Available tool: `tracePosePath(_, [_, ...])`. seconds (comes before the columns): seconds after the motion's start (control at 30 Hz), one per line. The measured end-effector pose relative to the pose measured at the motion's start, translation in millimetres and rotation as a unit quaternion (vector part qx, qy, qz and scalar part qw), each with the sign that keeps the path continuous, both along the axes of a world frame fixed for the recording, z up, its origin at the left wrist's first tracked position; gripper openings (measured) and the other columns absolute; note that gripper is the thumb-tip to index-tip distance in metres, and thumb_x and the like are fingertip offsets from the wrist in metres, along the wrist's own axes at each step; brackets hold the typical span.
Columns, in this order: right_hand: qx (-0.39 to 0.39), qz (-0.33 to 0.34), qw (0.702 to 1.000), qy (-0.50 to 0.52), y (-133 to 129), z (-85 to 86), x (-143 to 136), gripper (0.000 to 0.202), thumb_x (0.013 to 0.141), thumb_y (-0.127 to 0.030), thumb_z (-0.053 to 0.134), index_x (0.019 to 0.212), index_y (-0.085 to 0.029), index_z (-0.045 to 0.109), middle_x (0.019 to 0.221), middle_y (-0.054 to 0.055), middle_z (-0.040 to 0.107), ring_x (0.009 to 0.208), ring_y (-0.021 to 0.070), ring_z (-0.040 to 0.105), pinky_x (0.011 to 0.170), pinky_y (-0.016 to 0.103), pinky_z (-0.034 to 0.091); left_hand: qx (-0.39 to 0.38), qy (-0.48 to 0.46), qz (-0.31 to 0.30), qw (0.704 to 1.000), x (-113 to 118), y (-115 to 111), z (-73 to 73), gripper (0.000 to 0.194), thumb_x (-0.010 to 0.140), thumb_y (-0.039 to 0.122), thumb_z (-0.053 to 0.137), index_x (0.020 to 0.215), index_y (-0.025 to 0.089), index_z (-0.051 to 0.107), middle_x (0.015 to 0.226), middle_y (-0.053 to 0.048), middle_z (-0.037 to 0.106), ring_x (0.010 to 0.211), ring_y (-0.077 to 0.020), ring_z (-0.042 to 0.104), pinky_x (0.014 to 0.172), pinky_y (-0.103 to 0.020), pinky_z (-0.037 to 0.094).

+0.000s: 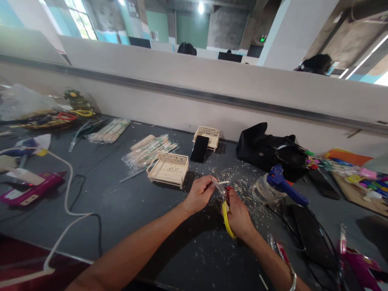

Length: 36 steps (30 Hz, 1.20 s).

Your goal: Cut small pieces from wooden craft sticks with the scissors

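Note:
My right hand (240, 214) is wrapped round the yellow handle of a pair of scissors (226, 218), whose blades point up and left. My left hand (200, 194) pinches a thin pale wooden stick (223, 182) beside the blades; I cannot tell whether they touch it. Small wood chips (238, 176) lie scattered around both hands. Just beyond my left hand stands a miniature bench (168, 167) built of pale sticks. A second miniature bench (214, 137) is farther back, with a black phone (199, 148) leaning on it.
Plastic-wrapped stick bundles (154, 149) lie left of the benches. A black bag (269, 147) rests against the partition. On the right are a blue glue gun (285, 186) on a clear jar and a black phone (312, 234) among cables. A white cable (69, 182) crosses the left side.

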State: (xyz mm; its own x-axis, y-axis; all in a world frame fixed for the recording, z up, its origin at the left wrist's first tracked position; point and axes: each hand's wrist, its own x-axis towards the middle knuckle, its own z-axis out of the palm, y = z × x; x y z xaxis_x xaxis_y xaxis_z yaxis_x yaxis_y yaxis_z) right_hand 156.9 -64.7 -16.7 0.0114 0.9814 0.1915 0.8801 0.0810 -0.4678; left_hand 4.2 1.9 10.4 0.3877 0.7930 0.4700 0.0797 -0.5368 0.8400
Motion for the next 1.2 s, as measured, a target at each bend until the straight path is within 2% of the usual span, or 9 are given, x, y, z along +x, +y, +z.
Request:
tracePosePath(0.2, [0.008,0.007,1.0,0.018,0.4,-2.3,1.3,0.052,0.06,-0.008,0.045,0.112,-0.016,0.05,0.101,0.011,0.065,0.094,0.0226,0.062,0.084,0.034,0.048,-0.037,-0.01,-0.016,0.999,0.6,-1.4,-0.9,0.02,0.085,0.03,0.046,0.073,0.018,0.056,0.064,0.0,0.054,0.063,-0.0132,0.051,0.061,-0.023,0.04])
tracePosePath(0.4, [-0.007,0.013,0.999,0.031,0.2,1.1,1.3,0.042,0.062,-0.008,0.045,0.102,-0.018,0.053,0.094,0.009,0.065,0.091,0.022,0.062,0.082,0.032,0.048,-0.049,-0.023,-0.034,0.998,-0.3,-0.4,0.5,0.022,0.086,0.033,0.046,0.073,0.017,0.055,0.061,0.002,0.051,0.06,-0.0123,0.048,0.06,-0.023,0.038])
tracePosePath(0.6, [-0.016,0.02,0.999,0.047,0.6,2.5,1.7,0.043,0.062,-0.006,0.044,0.103,-0.017,0.051,0.096,0.009,0.066,0.09,0.0207,0.063,0.079,0.029,0.047,-0.049,-0.02,-0.032,0.998,-0.1,-1.3,2.0,0.027,0.087,0.037,0.045,0.07,0.017,0.053,0.059,0.002,0.047,0.059,-0.0118,0.045,0.059,-0.023,0.037])
tracePosePath(0.73, [-0.032,0.002,0.998,0.051,1.0,1.7,0.8,0.043,0.061,-0.006,0.046,0.101,-0.019,0.051,0.091,0.007,0.068,0.081,0.0197,0.065,0.071,0.027,0.047,-0.06,0.003,-0.014,0.998,0.2,-1.4,0.8,0.031,0.087,0.04,0.042,0.068,0.017,0.05,0.058,0.003,0.046,0.059,-0.0118,0.044,0.058,-0.023,0.035])
tracePosePath(0.93, [-0.05,-0.029,0.998,0.029,2.3,2.9,-1.3,0.037,0.061,-0.008,0.05,0.097,-0.018,0.051,0.087,0.007,0.067,0.076,0.0207,0.064,0.068,0.027,0.046,-0.062,0.008,0.002,0.998,2.7,-0.2,-3.8,0.028,0.088,0.036,0.041,0.067,0.018,0.047,0.059,0.003,0.044,0.06,-0.0117,0.043,0.058,-0.023,0.035])
tracePosePath(1.2, [-0.046,-0.028,0.998,0.038,2.7,3.8,0.6,0.039,0.061,-0.009,0.05,0.099,-0.019,0.05,0.085,0.006,0.066,0.08,0.0209,0.064,0.069,0.026,0.045,-0.061,-0.011,-0.005,0.998,3.3,0.8,-5.4,0.02,0.086,0.033,0.042,0.075,0.018,0.049,0.066,0.002,0.049,0.063,-0.0124,0.046,0.063,-0.024,0.038])
